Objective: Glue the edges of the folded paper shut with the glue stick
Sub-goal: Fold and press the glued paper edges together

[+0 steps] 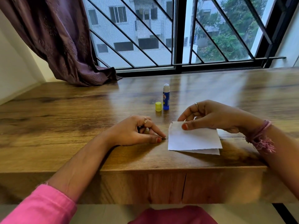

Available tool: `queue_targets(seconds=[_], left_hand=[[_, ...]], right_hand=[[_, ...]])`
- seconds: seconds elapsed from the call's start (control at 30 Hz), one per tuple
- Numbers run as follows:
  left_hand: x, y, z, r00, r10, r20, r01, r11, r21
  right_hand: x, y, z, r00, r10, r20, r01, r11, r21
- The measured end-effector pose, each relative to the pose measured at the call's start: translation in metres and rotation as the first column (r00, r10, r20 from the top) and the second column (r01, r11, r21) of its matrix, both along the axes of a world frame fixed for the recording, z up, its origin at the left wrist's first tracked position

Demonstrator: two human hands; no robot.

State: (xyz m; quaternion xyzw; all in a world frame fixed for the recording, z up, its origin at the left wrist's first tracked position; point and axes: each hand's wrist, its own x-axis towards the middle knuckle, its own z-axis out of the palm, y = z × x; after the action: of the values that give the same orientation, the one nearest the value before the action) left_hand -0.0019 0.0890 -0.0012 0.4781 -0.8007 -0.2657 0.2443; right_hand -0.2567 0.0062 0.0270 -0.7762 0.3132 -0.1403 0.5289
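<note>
A folded white paper [192,140] lies on the wooden table [80,110] near its front edge, its upper layer lifted a little at the far side. My right hand [210,116] pinches that far left corner between thumb and fingers. My left hand [137,130] rests on the table just left of the paper, fingers loosely curled, index fingertip touching the table at the paper's left edge. The blue glue stick [166,98] stands upright and uncapped behind the paper, white glue showing. Its yellow cap [158,106] stands beside it on the left.
A purple curtain [64,46] hangs down onto the table's far left corner. A barred window [178,33] runs along the far edge. The table's front edge [178,169] lies just below the paper, with drawer fronts under it.
</note>
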Motion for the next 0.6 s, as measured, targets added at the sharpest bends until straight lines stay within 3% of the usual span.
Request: queue_targets(seconds=[0.6], left_hand=[[-0.0025, 0.0032, 0.0022, 1.000, 0.004, 0.001, -0.004, 1.000, -0.002]], right_hand=[[0.0009, -0.0024, -0.0033, 1.000, -0.004, -0.011, 0.003, 0.998, -0.063]])
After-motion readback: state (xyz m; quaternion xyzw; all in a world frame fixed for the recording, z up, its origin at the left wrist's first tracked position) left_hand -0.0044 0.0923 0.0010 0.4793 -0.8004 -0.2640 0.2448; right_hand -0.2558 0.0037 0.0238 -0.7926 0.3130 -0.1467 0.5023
